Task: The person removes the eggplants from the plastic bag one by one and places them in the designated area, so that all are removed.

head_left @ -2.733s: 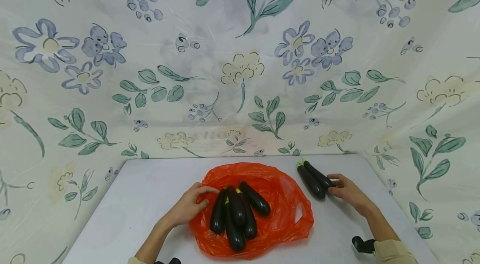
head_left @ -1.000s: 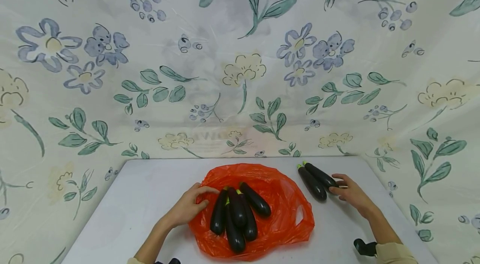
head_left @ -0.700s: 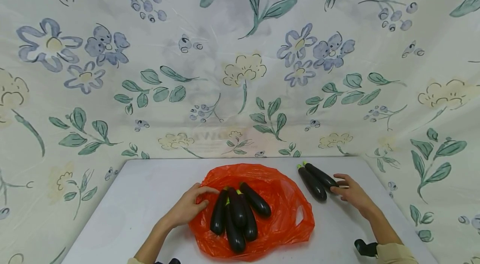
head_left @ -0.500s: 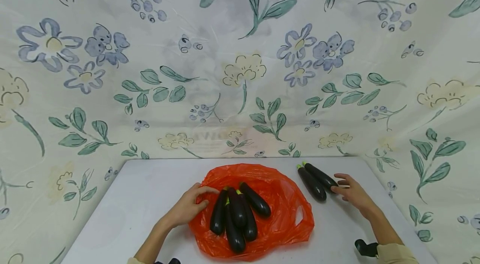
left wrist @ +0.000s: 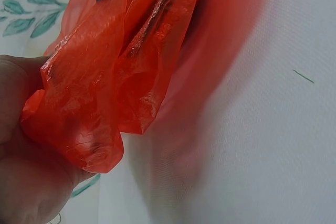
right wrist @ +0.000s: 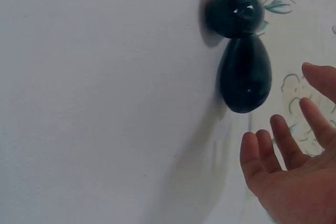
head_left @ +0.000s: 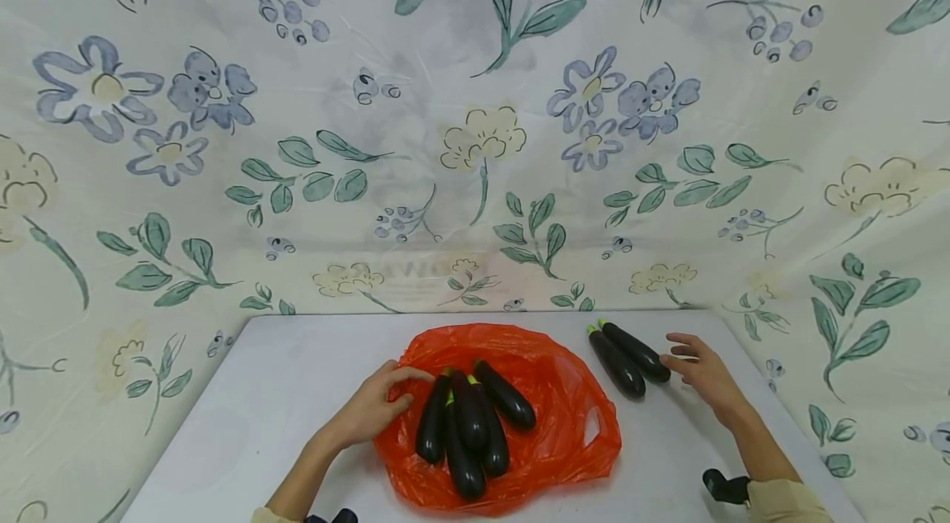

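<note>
A red plastic bag (head_left: pixel 552 424) lies spread on the table, with several dark eggplants (head_left: pixel 469 414) bunched on it, their green stem ends towards the back. At the bag's left edge my left hand (head_left: pixel 365 406) holds a fold of the film between thumb and fingers; the crumpled bag (left wrist: pixel 89 103) fills that grip in the left wrist view. Two more eggplants (head_left: pixel 618 364) lie side by side to the right of the bag. My right hand (head_left: pixel 705 374) is just right of their blunt ends, fingers spread; the right wrist view shows a gap between it and the nearer eggplant (right wrist: pixel 245 77).
The white table (head_left: pixel 275 391) ends at the back against a flower-printed cloth (head_left: pixel 416 176), which also hangs along both sides. A black wrist device (head_left: pixel 723 487) sits by the right sleeve (head_left: pixel 787 501).
My right hand has drawn off the right eggplant, moving slightly right and back with its fingers opening. Both eggplants there stay nearly in place. My left hand keeps to the bag's edge.
</note>
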{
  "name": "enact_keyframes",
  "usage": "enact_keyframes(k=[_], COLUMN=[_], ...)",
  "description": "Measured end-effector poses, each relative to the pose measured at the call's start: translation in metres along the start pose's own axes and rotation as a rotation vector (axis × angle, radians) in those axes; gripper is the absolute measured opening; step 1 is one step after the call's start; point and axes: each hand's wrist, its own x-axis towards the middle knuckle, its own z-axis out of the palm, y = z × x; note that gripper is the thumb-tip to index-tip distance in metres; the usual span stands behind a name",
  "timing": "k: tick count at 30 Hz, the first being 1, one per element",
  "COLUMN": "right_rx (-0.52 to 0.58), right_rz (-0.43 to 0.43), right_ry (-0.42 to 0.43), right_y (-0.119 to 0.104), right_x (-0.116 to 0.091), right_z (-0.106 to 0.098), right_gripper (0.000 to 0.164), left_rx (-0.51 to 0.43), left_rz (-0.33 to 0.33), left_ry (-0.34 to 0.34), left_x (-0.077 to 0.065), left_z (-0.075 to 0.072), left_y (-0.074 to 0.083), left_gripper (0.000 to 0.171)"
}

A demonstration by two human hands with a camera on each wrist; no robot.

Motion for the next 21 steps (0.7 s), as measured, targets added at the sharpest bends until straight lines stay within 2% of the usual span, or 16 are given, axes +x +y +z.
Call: enact_keyframes(k=[12, 21], right_rx=[0.045, 0.059], right_rz=[-0.046, -0.142], right_ry=[0.028, 0.038], right_y=[-0.023, -0.044], right_x=[0.003, 0.002], right_z=[0.002, 0.014], right_gripper=[0.069, 0.058], left_rx=[-0.014, -0.011], left_rz=[0.007, -0.005], left_ry=[-0.001, 0.001], left_x=[0.0, -0.002], left_z=[0.0, 0.0], left_y=[0.001, 0.002], left_gripper=[0.039, 0.039])
